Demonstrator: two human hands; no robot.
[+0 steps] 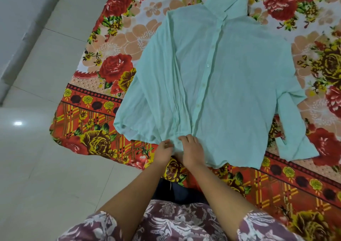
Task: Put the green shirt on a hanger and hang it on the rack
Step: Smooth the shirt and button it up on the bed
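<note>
both hands (163,153) (191,152) pinch the green shirt (230,74) hem, fingertips partly hidden

The hands (163,153) (191,154) hide part of the green shirt's (230,78) hem; the floral bedsheet (118,43) runs off top and right

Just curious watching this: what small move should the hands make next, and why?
Probably lift the hem to pick the shirt up. The left hand and right hand hold its bottom edge beside the button strip, it lies flat on the bedsheet, and no hanger is in view.
</note>
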